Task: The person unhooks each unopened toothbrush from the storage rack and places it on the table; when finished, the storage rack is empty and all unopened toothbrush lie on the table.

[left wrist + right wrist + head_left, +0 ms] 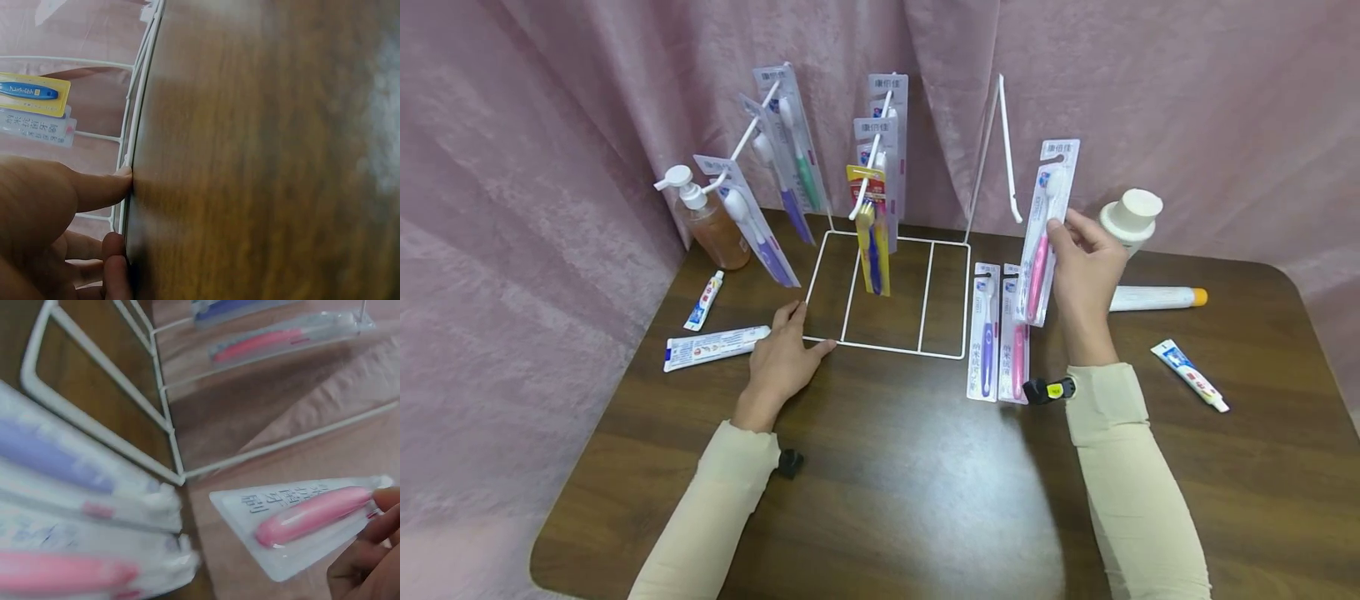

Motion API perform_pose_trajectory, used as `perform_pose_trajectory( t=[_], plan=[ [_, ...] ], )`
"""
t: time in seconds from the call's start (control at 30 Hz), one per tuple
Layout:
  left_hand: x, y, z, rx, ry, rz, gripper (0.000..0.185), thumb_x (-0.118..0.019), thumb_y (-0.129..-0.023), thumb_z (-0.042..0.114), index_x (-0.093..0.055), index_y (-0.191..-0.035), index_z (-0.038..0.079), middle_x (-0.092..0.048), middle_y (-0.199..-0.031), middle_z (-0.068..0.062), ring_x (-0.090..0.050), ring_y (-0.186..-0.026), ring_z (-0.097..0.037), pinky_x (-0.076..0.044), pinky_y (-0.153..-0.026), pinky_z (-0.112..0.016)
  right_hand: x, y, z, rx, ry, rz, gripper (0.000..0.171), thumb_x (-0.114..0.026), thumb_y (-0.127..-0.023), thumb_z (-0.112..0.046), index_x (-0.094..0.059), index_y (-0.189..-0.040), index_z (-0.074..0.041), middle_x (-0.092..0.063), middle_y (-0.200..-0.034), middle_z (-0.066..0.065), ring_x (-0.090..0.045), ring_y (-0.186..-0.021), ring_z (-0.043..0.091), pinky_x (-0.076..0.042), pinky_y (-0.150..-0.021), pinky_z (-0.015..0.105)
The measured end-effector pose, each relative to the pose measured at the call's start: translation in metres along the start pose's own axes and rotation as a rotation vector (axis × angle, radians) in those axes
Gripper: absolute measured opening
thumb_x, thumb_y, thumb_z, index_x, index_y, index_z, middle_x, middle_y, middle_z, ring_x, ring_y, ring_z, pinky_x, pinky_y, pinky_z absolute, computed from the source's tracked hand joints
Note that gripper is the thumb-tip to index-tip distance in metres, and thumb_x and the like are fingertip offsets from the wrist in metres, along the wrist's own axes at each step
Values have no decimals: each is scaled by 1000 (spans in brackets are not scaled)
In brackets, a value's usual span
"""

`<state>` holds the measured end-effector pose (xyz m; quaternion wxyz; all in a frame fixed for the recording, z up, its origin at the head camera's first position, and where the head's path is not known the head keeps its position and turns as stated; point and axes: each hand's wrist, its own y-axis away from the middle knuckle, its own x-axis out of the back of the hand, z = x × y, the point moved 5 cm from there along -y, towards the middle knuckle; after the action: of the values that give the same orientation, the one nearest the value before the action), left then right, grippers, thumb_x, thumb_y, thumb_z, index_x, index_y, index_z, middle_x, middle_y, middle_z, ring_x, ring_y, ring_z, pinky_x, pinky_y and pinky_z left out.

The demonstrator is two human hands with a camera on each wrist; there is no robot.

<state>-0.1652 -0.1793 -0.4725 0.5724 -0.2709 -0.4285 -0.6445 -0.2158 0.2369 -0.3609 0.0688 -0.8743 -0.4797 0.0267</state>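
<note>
My right hand point(1070, 243) holds a blister pack with a pink toothbrush point(1043, 229) upright, right of the white wire rack point(889, 348); the right wrist view shows the pink toothbrush pack point(307, 516) pinched at its edge by my fingers point(369, 550). My left hand point(801, 335) lies flat on the table at the rack's front left corner. Its fingertips point(115, 184) press against the rack's base wire point(134, 125). Two more packs, purple point(986, 333) and pink point(1017, 343), lie flat beside the rack's right edge.
Several toothbrush packs hang on the rack's left and middle hooks point(872, 167); the right hook point(1009, 158) is bare. A pump bottle point(706, 223) stands back left and a white-capped jar point(1131, 218) back right. Toothpaste tubes point(715, 346) point(1157, 297) point(1191, 375) lie around.
</note>
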Motion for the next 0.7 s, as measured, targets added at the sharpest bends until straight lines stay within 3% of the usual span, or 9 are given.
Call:
perform_pose_trajectory(
  t=[0.27,0.43,0.53,0.7],
  plan=[
    [0,0,-1,-3,3,6,96,-76,-109,50,-32,-180,2,-29,-189,-18,-58,-153,-54,-50,-114,-74,36,16,39,-247,275,-57,39,-76,-110,-25,-80,-143,-4,-74,-100,-15,-65,-96,1,-51,-89,21],
    [1,0,0,-2,-2,5,96,-76,-109,50,-32,-180,3,-29,-189,-17,-60,-149,-56,-51,-113,-74,49,23,62,-396,415,-115,44,-73,-112,-33,-77,-149,-10,-78,-132,7,-61,-102,1,-49,-90,20],
    [1,0,0,-1,-5,5,95,-76,-109,50,-33,-180,2,-30,-188,-17,-62,-148,-56,-51,-113,-74,52,27,72,-418,464,-151,44,-71,-113,-32,-76,-150,-9,-76,-148,17,-62,-109,7,-48,-91,21],
    [1,0,0,-12,-7,15,95,-77,-109,48,-34,-179,1,-31,-188,-18,-61,-150,-54,-51,-113,-73,54,32,80,-429,501,-178,43,-70,-114,-30,-76,-149,-6,-75,-151,20,-62,-120,16,-47,-90,23]
  ],
)
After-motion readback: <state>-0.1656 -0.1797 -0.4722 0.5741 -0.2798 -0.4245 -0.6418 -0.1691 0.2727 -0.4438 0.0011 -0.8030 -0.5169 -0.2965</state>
